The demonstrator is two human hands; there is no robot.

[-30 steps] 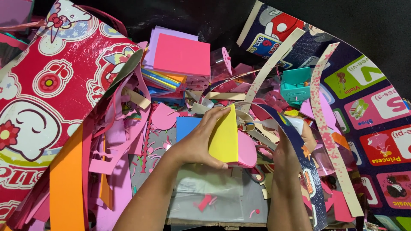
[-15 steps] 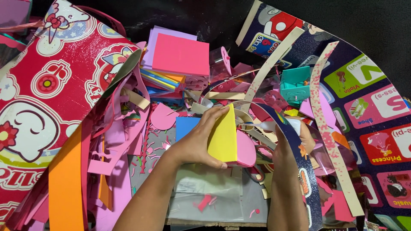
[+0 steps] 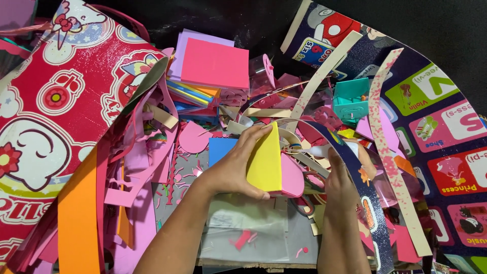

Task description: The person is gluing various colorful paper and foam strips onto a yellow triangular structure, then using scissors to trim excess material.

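Both forearms enter from the bottom edge of the frame and reach up into a heap of craft scraps. The left hand (image 3: 231, 170) sits at the centre, wrist bent slightly, fingers curled round a yellow foam piece (image 3: 265, 160), thumb underneath and fingertips along its upper edge. The piece stands on edge, a flat yellow sheet with a curved side, and a rounded pink foam piece (image 3: 292, 177) lies pressed against its right face. The left hand is closed firmly on the yellow piece.

The right hand (image 3: 339, 177) rises just right of centre, seen from the back, fingers pointing up into the scraps beside a dark patterned strip (image 3: 357, 177). Its fingers are half hidden by the clutter, so whether it grips anything cannot be told.

Around them, a stack of foam sheets (image 3: 213, 63) topped in pink lies at upper centre, a teal plastic box (image 3: 351, 99) at upper right, an orange strip (image 3: 78, 218) at lower left, and a clear plastic sheet (image 3: 243, 228) lies under the wrists.
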